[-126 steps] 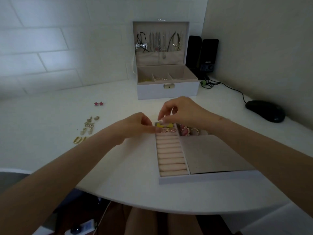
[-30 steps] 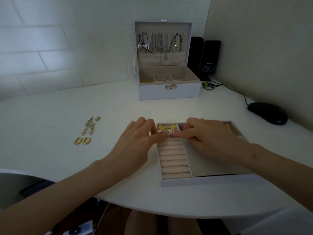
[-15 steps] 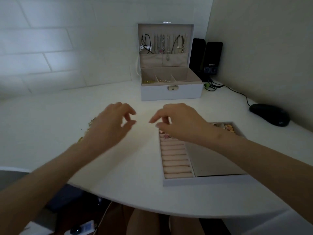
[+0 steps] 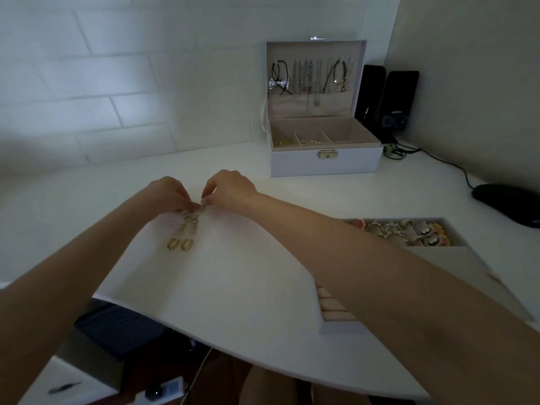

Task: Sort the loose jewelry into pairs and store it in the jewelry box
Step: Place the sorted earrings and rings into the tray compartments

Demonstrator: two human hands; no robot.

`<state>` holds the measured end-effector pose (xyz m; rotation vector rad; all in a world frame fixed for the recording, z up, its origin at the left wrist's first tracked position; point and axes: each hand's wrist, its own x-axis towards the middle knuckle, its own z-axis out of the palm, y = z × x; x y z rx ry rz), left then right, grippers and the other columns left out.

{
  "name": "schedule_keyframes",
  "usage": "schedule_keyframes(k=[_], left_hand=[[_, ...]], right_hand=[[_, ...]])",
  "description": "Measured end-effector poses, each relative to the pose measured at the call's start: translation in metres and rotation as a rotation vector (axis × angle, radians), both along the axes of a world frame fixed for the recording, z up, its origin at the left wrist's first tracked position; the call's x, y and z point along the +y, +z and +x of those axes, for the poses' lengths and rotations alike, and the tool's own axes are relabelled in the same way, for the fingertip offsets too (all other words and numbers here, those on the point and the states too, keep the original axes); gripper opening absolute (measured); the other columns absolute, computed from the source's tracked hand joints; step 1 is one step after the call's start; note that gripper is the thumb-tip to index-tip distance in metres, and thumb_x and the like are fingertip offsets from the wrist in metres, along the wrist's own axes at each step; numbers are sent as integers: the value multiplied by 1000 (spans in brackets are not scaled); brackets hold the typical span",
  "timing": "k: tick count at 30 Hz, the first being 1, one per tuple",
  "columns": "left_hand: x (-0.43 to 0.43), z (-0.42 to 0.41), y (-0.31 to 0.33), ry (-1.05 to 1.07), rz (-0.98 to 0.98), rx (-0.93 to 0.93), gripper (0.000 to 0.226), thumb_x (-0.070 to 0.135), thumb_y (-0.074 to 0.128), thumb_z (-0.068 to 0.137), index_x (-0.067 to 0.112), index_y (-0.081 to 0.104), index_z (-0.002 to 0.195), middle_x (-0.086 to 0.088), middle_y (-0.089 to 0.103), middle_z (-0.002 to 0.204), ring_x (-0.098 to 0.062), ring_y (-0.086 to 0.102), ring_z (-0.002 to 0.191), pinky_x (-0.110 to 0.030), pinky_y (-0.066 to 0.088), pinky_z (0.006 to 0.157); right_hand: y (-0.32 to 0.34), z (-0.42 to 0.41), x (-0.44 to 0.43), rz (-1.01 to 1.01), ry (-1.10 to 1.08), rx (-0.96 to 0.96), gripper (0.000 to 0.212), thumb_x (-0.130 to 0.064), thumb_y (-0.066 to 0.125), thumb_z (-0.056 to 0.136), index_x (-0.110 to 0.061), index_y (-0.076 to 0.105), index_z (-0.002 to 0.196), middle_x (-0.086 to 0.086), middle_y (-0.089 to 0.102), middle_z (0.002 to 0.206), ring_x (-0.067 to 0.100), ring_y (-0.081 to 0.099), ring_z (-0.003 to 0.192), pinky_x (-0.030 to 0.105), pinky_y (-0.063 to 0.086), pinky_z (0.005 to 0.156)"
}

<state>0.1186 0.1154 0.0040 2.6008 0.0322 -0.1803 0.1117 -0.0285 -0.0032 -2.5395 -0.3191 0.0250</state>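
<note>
My left hand (image 4: pixel 165 194) and right hand (image 4: pixel 233 187) have moved from the pale padded tray (image 4: pixel 455 258) to the small loose gold earrings (image 4: pixel 190 220). My fingers are pinched narrow at their far end, and I can't tell whether they hold anything.

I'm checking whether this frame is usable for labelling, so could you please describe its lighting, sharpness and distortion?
Head view: dim, underexposed, with a brighter patch on the tiled wall; the wide-angle lens bows the table edge; the loose jewelry between the left hand and right hand is soft, though the gold hoop earrings read clearly.
</note>
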Motion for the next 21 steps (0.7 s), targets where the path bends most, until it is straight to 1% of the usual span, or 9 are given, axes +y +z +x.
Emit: schedule_keyframes(k=[3,6,8,11,13,15,17,19,21], left_hand=[[-3,0,0,-2,35,-1,16,18,77,73,9,64,72,-13,65,86,-26,59,89,-41,49,87],[-5,0,1,12,25,-19,14,14,74,76,3,68,81,-14,64,84,-26,58,86,-38,49,82],[-6,-1,0,30,0,-25,14,13,73,77,0,68,82,-13,63,79,-25,58,83,-34,47,75],[-8,-3,-2,47,-32,-38,14,14,70,79,0,68,83,-10,61,72,-22,55,77,-29,41,68],[-7,-3,-3,53,-70,-57,15,16,69,81,1,68,84,-11,62,75,-21,55,75,-28,40,67],[-6,-7,-1,40,-146,-80,15,17,68,82,2,67,84,-11,64,79,-19,57,76,-26,40,66],[-9,-15,3,-15,-251,-95,12,15,68,82,5,63,78,-7,66,75,-15,60,71,-21,40,61],[-16,-29,11,-80,-329,-108,12,14,68,81,8,61,75,0,67,69,-5,62,63,-18,38,57],[-28,-44,18,-140,-376,-124,13,16,69,80,8,60,75,1,69,69,5,61,55,-17,38,56]], right_hand=[[-4,4,5,-26,3,-3,14,-23,70,80,-25,71,94,0,66,112,19,60,101,25,44,75],[-7,4,5,-25,5,-33,11,-19,68,81,-27,68,89,-2,65,105,19,60,98,25,41,71],[-8,4,3,-25,24,-58,10,-21,68,81,-25,68,91,-2,63,99,18,60,97,25,42,72],[-8,2,2,-72,61,-111,12,-23,63,85,-24,68,96,-1,64,105,19,59,98,26,43,74],[-8,1,1,-111,81,-143,14,-24,60,88,-22,67,99,0,64,108,19,59,98,27,44,75],[-4,-4,-2,-119,91,-140,12,-23,60,87,-19,66,96,1,64,107,19,59,97,28,47,78],[4,-12,-9,-19,95,-106,1,-16,62,83,-15,63,84,2,63,98,19,58,90,31,50,79],[17,-27,-21,111,85,-53,8,-9,64,79,-11,58,74,3,60,83,18,60,79,31,55,74],[29,-45,-38,225,63,12,13,-4,65,77,-8,56,69,6,62,73,16,63,65,29,59,67]])
